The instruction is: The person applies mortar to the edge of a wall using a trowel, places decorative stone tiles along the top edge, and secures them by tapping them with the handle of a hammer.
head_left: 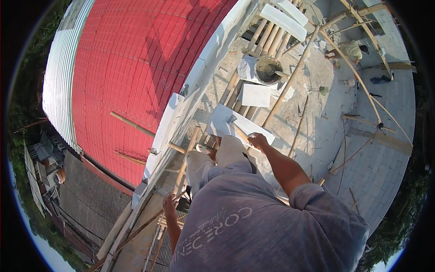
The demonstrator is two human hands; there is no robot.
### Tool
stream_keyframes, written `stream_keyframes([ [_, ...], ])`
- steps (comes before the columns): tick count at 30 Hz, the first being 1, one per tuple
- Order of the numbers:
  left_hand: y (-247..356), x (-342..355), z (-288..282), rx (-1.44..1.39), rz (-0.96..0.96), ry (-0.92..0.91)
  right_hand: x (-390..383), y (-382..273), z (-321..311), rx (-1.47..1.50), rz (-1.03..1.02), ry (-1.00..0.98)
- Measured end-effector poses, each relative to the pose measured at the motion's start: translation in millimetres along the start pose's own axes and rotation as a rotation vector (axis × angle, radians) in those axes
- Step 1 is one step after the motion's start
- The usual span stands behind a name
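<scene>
My right hand (258,141) is closed round the end of a tool's pale wooden handle (239,133). The tool's head rests on a white block (222,115) just ahead of my knees, and its kind is not clear. Low on the left, my left hand (169,204) closes on a thin wooden pole (141,227) slanting up past my side. Beyond the white block lies a smaller, squarish white block (256,95). Behind that stands a dark bucket (268,70) with grey mix and a stick-like handle in it.
Bamboo poles (270,40) form the platform under me, with long white blocks (284,22) at its far end. Left runs a block wall edge (192,75) beside a red roof (136,59). Down right, another person (351,51) bends near a grey block wall (380,167). Diagonal bamboo poles (292,77) cross the right.
</scene>
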State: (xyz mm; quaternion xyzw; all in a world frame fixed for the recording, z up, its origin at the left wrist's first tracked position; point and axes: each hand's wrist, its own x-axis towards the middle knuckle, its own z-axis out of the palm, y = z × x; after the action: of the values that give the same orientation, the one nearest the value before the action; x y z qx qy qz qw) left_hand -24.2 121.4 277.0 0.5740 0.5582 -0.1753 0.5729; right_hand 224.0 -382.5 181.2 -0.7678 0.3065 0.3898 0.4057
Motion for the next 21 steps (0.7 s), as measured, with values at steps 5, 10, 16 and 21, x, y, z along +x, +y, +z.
stream_keyframes([
  [5,-4,7,11,0.04,-0.076,-0.092,0,7,9,0.082,0.01,0.038],
  [10,-6,27,-2,0.086,-0.139,-0.116,-15,22,22,0.134,0.026,0.052],
  [16,24,59,-25,0.031,-0.046,-0.078,-26,25,27,0.151,0.039,0.1],
  [21,75,78,-15,0.163,0.007,-0.12,-22,53,35,0.175,0.002,0.198],
])
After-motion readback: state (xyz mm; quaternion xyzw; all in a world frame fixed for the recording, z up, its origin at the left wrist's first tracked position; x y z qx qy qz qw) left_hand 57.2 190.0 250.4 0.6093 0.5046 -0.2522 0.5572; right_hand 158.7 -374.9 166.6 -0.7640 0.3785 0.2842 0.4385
